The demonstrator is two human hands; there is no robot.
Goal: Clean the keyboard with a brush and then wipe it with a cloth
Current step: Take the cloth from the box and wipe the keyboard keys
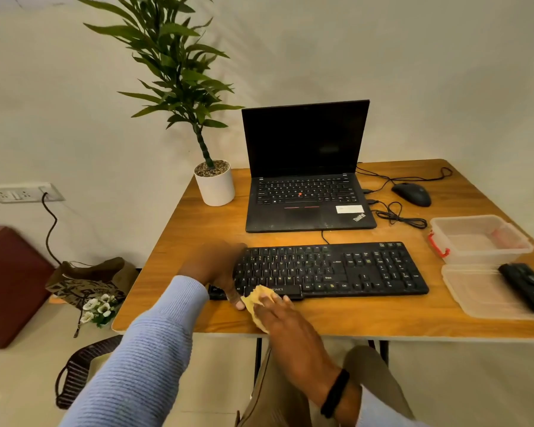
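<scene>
- Two stages: cloth is in use, so brushing looks done and wiping is under way.
- Keyboard [330,269] lies near the table [352,315] front, before the laptop [305,180].
- Right hand [278,312], fingers flat, presses yellow cloth [256,298] on its front edge.
- Left hand [213,269], blurred, grips its left end.
- Right half probably still needs wiping.
- Black item [524,285] on lid [475,297]: maybe the brush, can't tell.

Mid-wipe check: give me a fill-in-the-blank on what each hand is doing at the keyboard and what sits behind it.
The right hand presses a crumpled yellow ____ against the front edge of the black plastic keyboard.
The left hand grips the keyboard's ____ end.
Behind the keyboard stands an open black ____ with a dark screen.
Missing words: cloth; left; laptop.
</scene>
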